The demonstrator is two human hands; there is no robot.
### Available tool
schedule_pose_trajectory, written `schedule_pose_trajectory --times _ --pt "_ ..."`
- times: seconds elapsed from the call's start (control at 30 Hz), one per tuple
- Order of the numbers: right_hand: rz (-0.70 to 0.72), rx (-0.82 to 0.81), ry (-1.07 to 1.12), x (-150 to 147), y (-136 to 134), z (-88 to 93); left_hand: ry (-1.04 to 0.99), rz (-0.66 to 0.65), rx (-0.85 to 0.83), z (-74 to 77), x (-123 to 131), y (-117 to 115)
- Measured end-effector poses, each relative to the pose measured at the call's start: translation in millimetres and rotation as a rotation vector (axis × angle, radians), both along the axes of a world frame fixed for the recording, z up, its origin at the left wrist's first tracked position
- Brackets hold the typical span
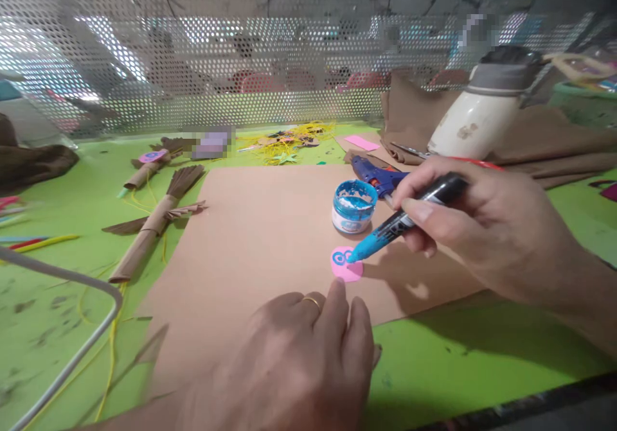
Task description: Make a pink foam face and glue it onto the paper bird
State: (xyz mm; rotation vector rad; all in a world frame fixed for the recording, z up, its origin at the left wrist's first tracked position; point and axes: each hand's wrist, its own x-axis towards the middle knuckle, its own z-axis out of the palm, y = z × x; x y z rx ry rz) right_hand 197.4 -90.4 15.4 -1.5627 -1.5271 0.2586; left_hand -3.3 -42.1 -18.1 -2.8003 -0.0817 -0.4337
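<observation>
My right hand (463, 219) is closed round a black marker (402, 222) whose lower end is coated in blue paint. The marker's tip meets a small rounded piece of pink paper (354, 272), which bears two blue ring shapes side by side. My left hand (308, 347), wearing a ring, lies flat with its fingers stretched out, and one fingertip touches the lower edge of the pink piece. Under both lies a sheet of brown paper (241, 238). Just behind the pink piece stands an uncapped jar of blue paint (354, 207).
A blue glue gun (373, 173) lies behind the jar. To the left are rolled brown-paper figures (149, 232) and a bent white rod (81, 280). Yellow strings (294, 137) and scraps sit at the back. A white bottle (477, 113) and folded brown material (409, 110) occupy the back right, before a perforated metal screen (216, 52).
</observation>
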Motion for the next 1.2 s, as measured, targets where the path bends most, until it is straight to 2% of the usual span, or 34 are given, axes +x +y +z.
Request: schedule_pose_trajectory --times 0.17,0.33,0.63,0.93,1.2 --pt "0.061 -0.048 0.034 -2.4 0.2 -0.4 -0.068 -0.03 0.021 -1.4 1.1 4.0" --pt "0.062 -0.065 -0.009 -1.6 -0.5 -1.8 -0.067 -0.027 0.025 -3.5 3.3 3.9" --pt "0.057 -0.045 -0.036 -2.6 1.2 -0.4 -0.197 -0.019 -0.146 -6.8 3.4 3.8" --pt "0.08 -0.063 -0.05 -2.1 -1.5 1.7 -0.137 0.072 -0.111 -7.5 4.6 -1.9" --pt "0.118 -0.09 -0.135 -0.5 -4.1 3.2 -0.152 0.095 -0.125 -6.0 6.3 -1.5"
